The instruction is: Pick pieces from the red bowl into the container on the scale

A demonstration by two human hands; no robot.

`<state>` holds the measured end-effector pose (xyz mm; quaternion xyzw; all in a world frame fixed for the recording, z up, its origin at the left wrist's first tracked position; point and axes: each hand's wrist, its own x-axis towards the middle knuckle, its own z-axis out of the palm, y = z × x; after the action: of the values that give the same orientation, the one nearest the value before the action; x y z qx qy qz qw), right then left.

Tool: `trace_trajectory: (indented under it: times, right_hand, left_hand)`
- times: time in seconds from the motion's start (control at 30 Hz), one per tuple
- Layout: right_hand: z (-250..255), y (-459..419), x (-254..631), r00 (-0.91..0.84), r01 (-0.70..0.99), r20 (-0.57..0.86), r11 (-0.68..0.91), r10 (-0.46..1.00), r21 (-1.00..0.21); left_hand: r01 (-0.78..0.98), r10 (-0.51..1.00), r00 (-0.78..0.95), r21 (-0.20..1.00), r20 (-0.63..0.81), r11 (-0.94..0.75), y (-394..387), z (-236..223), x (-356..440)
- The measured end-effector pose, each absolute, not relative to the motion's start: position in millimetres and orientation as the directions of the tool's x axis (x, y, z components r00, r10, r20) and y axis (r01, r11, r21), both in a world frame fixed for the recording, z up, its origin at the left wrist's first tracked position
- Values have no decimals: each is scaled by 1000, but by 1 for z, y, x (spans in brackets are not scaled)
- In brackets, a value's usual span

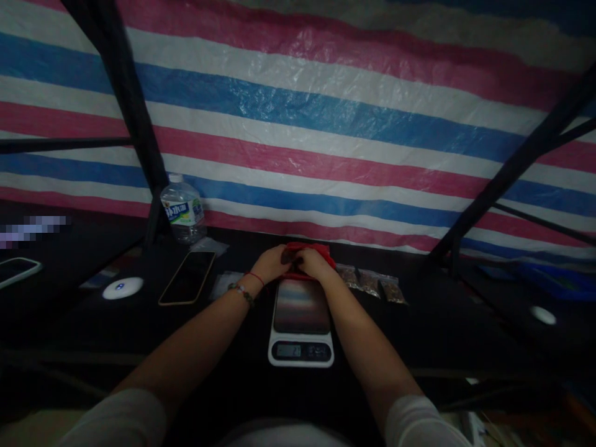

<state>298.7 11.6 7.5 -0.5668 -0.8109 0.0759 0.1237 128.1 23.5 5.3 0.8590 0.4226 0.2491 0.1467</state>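
Just beyond a white kitchen scale (302,354) lies a red plastic bag (323,251) with dark stuff (291,257) showing in its opening. My left hand (271,264), with a beaded bracelet and a red cord at the wrist, grips the bag's left edge. Over the bag's mouth, my right hand (313,263) has its fingers curled together at the dark contents; what they pinch is too dim and small to tell. The scale's dark plate is bare, and its display is lit but hard to read. Small clear packets (369,283) of brownish bits lie right of my right hand.
Left of the scale are a clear plastic sachet (226,284), a phone (189,277) and a white oval device (123,287). A large clear bottle (183,211) stands behind them by a dark frame post (135,105). A striped tarp (326,143) hangs behind the black table.
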Motion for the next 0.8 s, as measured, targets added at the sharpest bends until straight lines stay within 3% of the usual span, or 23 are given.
trace_trajectory:
  times: [0.3,0.8]
  right_hand:
    - [7,7,305,-99,837,361,274,927,-474]
    - [1,5,302,-227,705,468,475,854,-526]
  left_hand:
    - [611,723,608,388,329,-690,24,1,133]
    - [561,744,572,497,346,-662,23,-1,137]
